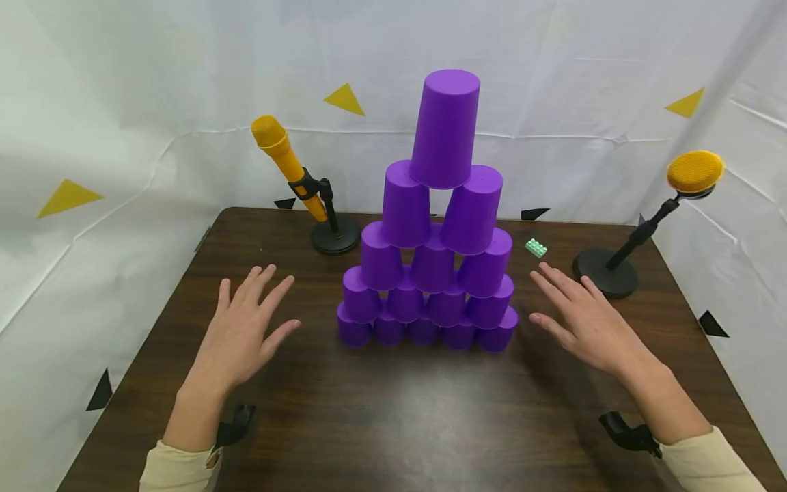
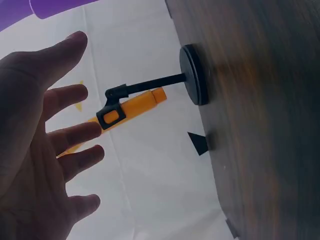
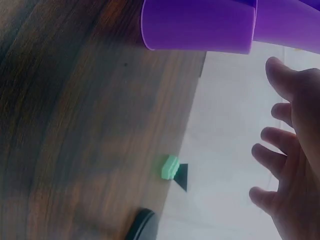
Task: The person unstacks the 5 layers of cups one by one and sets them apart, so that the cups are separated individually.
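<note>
A pyramid of upturned purple cups [image 1: 433,263] is standing at the centre of the head view on a dark counter [image 1: 418,410]. Left of it, the left hand [image 1: 236,335] is hovering, and right of it the right hand [image 1: 593,324]; each grip is spreading its fingers wide, holding nothing. A green brick [image 1: 536,247] is lying right of centre. A yellow microphone [image 1: 285,158] is leaning at upper left; a round yellow-headed stand [image 1: 695,172] is rising at upper right.
</note>
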Action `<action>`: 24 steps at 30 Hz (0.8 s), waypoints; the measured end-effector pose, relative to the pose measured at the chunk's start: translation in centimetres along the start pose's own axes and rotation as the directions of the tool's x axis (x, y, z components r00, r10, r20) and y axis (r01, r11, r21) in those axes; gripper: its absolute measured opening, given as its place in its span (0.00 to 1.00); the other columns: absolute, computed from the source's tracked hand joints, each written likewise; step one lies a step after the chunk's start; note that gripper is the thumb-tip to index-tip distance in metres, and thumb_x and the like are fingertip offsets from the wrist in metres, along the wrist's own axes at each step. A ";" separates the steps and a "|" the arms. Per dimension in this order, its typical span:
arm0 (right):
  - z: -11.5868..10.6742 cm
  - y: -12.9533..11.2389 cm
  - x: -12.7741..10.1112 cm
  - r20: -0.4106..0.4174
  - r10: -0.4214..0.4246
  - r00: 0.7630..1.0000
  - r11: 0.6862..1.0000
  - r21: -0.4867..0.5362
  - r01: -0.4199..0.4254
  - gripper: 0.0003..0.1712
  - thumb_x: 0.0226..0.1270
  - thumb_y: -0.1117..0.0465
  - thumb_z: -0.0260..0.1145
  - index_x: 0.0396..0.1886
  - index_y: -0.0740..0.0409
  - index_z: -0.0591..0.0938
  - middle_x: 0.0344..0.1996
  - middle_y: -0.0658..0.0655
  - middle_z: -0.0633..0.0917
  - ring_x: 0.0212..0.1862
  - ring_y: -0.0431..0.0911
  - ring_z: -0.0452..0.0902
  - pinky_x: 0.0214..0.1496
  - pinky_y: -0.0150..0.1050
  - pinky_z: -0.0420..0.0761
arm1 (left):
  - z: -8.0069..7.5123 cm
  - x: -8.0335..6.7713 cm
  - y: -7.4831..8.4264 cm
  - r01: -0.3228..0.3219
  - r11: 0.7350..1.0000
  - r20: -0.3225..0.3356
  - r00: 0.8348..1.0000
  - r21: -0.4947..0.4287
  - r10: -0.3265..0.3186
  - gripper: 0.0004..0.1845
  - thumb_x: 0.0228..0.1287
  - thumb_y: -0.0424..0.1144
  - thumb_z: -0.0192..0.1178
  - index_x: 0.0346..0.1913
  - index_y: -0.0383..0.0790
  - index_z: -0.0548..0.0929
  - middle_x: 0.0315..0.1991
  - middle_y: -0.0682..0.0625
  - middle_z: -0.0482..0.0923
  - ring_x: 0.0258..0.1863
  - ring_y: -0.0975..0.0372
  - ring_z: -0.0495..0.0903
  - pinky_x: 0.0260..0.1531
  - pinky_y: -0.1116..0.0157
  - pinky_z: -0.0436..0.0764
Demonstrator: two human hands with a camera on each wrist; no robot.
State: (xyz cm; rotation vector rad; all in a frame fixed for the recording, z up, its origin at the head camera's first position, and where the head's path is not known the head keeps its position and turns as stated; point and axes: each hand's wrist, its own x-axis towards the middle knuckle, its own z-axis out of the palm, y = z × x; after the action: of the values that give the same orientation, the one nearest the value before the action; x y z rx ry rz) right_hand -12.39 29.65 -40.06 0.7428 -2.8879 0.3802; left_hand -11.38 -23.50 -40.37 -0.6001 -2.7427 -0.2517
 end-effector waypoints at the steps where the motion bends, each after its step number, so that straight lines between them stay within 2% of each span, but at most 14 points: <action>1: 0.0 0.0 0.0 0.000 -0.002 1.000 1.000 0.016 0.002 0.41 0.70 0.47 0.64 0.76 0.55 0.61 0.75 0.61 0.60 0.72 0.60 0.57 0.73 0.61 0.46 | -0.1 0.2 0.0 0.001 1.000 -0.018 1.000 -0.015 -0.002 0.37 0.64 0.55 0.63 0.73 0.47 0.67 0.73 0.39 0.58 0.74 0.46 0.52 0.68 0.37 0.44; 4: 0.0 -0.1 0.0 -0.002 -0.012 1.000 0.996 0.092 0.012 0.40 0.70 0.51 0.64 0.77 0.54 0.60 0.73 0.63 0.62 0.70 0.62 0.60 0.71 0.63 0.53 | -0.8 1.2 0.5 -0.011 0.995 -0.125 0.992 -0.095 -0.001 0.35 0.62 0.51 0.66 0.71 0.46 0.69 0.71 0.40 0.63 0.71 0.44 0.59 0.66 0.36 0.53; 7: 0.2 -0.2 -0.1 0.019 0.002 1.000 0.976 0.216 -0.007 0.40 0.69 0.57 0.66 0.77 0.52 0.60 0.71 0.63 0.65 0.68 0.63 0.62 0.65 0.65 0.61 | -2.3 3.0 1.6 -0.050 0.969 -0.261 0.965 -0.241 -0.016 0.32 0.60 0.44 0.69 0.67 0.45 0.74 0.67 0.43 0.69 0.65 0.47 0.67 0.61 0.41 0.66; 9: 0.7 -0.2 -0.1 0.036 0.020 0.999 0.952 0.305 -0.030 0.41 0.67 0.62 0.67 0.76 0.53 0.61 0.70 0.63 0.67 0.68 0.63 0.63 0.62 0.65 0.65 | -3.9 4.7 2.7 -0.122 0.929 -0.353 0.935 -0.349 -0.010 0.30 0.58 0.38 0.70 0.65 0.43 0.76 0.63 0.45 0.73 0.61 0.49 0.72 0.58 0.46 0.71; 11: 1.4 -0.2 -0.1 0.061 0.042 0.997 0.919 0.389 -0.063 0.43 0.64 0.65 0.69 0.76 0.55 0.60 0.69 0.64 0.68 0.67 0.63 0.64 0.61 0.66 0.67 | -5.7 6.6 4.1 -0.202 0.876 -0.417 0.909 -0.438 0.002 0.28 0.57 0.34 0.69 0.63 0.41 0.77 0.60 0.47 0.76 0.58 0.53 0.74 0.55 0.50 0.73; 12: 1.9 -0.2 -0.1 0.070 0.048 0.996 0.902 0.425 -0.073 0.44 0.63 0.67 0.70 0.75 0.57 0.60 0.69 0.64 0.68 0.67 0.63 0.65 0.60 0.66 0.67 | -6.8 7.5 4.9 -0.245 0.848 -0.440 0.898 -0.470 0.016 0.28 0.57 0.33 0.69 0.62 0.40 0.78 0.59 0.48 0.77 0.57 0.54 0.75 0.54 0.52 0.74; 14: 2.8 -0.1 -0.2 0.091 0.055 0.994 0.867 0.489 -0.093 0.46 0.60 0.67 0.72 0.75 0.59 0.59 0.69 0.65 0.68 0.66 0.64 0.65 0.61 0.67 0.66 | -8.9 9.3 6.5 -0.308 0.797 -0.459 0.887 -0.520 0.043 0.27 0.57 0.31 0.69 0.62 0.38 0.77 0.56 0.48 0.78 0.55 0.56 0.76 0.53 0.54 0.75; 16: 3.7 -0.1 -0.2 0.117 0.060 0.991 0.826 0.552 -0.115 0.50 0.58 0.66 0.74 0.76 0.59 0.58 0.70 0.65 0.67 0.67 0.64 0.66 0.62 0.67 0.64 | -11.1 11.2 8.2 -0.336 0.763 -0.446 0.892 -0.553 0.070 0.29 0.57 0.30 0.68 0.63 0.37 0.76 0.57 0.48 0.78 0.56 0.58 0.76 0.52 0.55 0.75; 19: 5.0 0.0 -0.2 0.137 0.072 0.988 0.764 0.629 -0.143 0.53 0.56 0.63 0.76 0.77 0.58 0.56 0.71 0.65 0.65 0.68 0.63 0.64 0.66 0.65 0.61 | -13.9 14.1 10.4 -0.334 0.719 -0.376 0.920 -0.609 0.109 0.32 0.58 0.32 0.68 0.67 0.36 0.71 0.60 0.47 0.76 0.60 0.62 0.74 0.57 0.58 0.73; 22: 6.3 0.2 -0.2 0.132 0.102 0.986 0.724 0.669 -0.165 0.54 0.55 0.61 0.78 0.76 0.59 0.56 0.70 0.64 0.66 0.68 0.61 0.64 0.67 0.63 0.60 | -15.3 17.0 12.0 -0.316 0.685 -0.291 0.944 -0.656 0.157 0.37 0.60 0.36 0.68 0.71 0.37 0.65 0.65 0.47 0.72 0.62 0.65 0.70 0.61 0.62 0.69; 24: 7.1 0.1 -0.3 0.124 0.125 0.984 0.719 0.672 -0.176 0.55 0.53 0.59 0.79 0.76 0.59 0.58 0.69 0.64 0.68 0.68 0.61 0.65 0.67 0.62 0.61 | -15.4 18.6 12.6 -0.294 0.664 -0.240 0.955 -0.687 0.174 0.40 0.60 0.39 0.68 0.74 0.40 0.62 0.66 0.49 0.70 0.63 0.66 0.69 0.61 0.64 0.67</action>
State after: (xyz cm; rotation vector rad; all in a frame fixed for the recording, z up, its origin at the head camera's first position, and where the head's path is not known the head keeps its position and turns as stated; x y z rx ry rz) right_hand -12.69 27.95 -46.95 0.5913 -2.8451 1.5284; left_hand -17.73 -8.85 -18.25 -1.0645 -2.2964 -1.2900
